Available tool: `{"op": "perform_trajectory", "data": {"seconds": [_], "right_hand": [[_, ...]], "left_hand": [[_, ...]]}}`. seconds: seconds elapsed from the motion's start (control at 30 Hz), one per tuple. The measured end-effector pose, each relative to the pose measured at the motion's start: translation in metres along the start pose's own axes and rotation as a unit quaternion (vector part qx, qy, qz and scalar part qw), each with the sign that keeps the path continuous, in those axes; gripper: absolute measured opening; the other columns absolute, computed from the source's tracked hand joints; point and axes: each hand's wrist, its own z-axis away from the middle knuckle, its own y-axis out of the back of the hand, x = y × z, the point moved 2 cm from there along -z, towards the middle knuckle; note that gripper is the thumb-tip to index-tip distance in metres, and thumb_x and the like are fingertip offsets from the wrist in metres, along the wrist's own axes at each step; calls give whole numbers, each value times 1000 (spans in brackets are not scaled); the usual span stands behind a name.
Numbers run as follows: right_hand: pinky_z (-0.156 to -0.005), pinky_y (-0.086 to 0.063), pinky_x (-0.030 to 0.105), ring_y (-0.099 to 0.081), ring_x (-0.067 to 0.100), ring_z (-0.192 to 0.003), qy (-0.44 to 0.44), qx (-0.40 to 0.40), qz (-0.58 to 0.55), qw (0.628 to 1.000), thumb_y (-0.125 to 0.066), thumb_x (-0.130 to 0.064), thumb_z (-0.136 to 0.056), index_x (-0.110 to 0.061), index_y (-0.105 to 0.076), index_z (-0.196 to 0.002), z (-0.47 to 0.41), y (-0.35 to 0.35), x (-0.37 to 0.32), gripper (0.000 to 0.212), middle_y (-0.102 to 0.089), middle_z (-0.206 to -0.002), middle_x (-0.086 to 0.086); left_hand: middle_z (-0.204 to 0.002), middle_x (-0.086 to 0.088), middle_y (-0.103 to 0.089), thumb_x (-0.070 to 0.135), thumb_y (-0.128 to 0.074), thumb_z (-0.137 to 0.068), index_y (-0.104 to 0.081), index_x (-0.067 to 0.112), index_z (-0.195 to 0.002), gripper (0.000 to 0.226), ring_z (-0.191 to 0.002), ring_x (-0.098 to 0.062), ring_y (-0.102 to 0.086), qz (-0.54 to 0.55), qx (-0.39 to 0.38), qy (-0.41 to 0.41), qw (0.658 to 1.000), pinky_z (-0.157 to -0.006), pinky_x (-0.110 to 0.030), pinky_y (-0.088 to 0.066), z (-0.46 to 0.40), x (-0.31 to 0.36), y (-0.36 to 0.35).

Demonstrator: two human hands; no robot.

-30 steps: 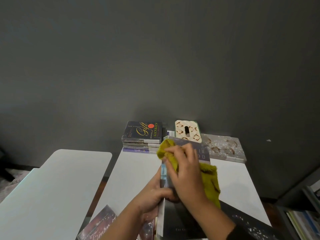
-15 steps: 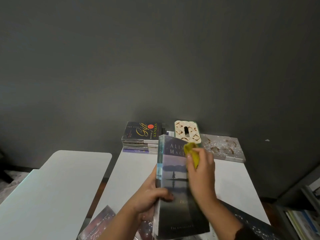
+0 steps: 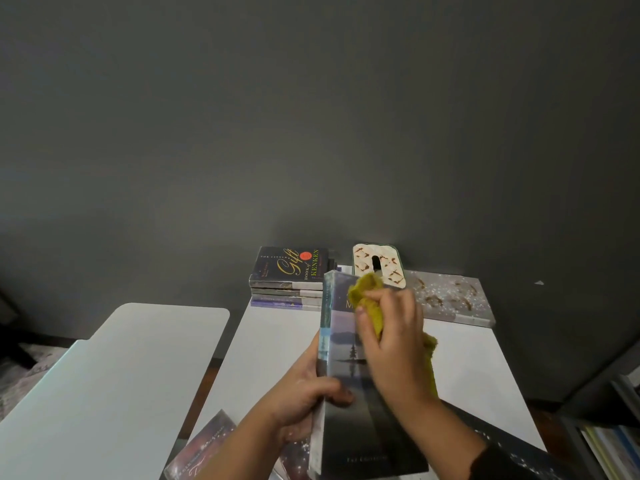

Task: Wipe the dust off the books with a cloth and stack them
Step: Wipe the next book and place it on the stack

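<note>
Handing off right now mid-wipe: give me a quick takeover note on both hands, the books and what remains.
Left hand grips the lake-cover book at its spine edge, tilted up.
Right hand presses the yellow cloth on the cover's top.
Done: a stack of books at the table's far edge.
Left: finish this cover, stack it, then the books near the front edge.

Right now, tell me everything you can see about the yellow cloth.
The yellow cloth looks like soft, nubby fabric in a mustard tone. It is bunched in the right hand, whose fingers press it against the upper cover of the held book. A loose end hangs behind the wrist, above the white table.
</note>
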Motion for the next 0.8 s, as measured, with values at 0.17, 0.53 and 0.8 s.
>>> {"op": "perform_trajectory", "data": {"seconds": [0.17, 0.53, 0.8], "right_hand": [[-73, -32, 17, -37, 13, -90, 118, -60, -12, 991, -45, -37, -87, -29, -51, -101, 22, -4, -32, 18, -45, -96, -2], [-79, -31, 13, -39, 15, -95, 59, 2, -47, 997, -44, -40, -90, -27, -51, -101, -3, -2, -37, 19, -45, -103, 1], [-73, -33, 18, -44, 22, -106, -107, 16, -48, 993, -51, -26, -93, -15, -54, -106, -35, 9, 32, 17, -43, -113, 5]], "left_hand": [[-99, -26, -66, -14, -61, -61, -48, 9, -125, 70, -91, -39, -66, 16, 11, 0, 1000, -75, -42, -58, 1, -5, -6], [-86, -15, -71, -15, -56, -51, -45, 5, -126, 79, -76, -25, -69, -51, 3, -23, 998, -61, -30, -55, 2, -7, -14], [-110, -13, -68, -2, -65, -58, -43, 23, -131, 81, -103, -31, -65, -34, -16, -3, 999, -83, -42, -53, 4, -6, -7]]}}
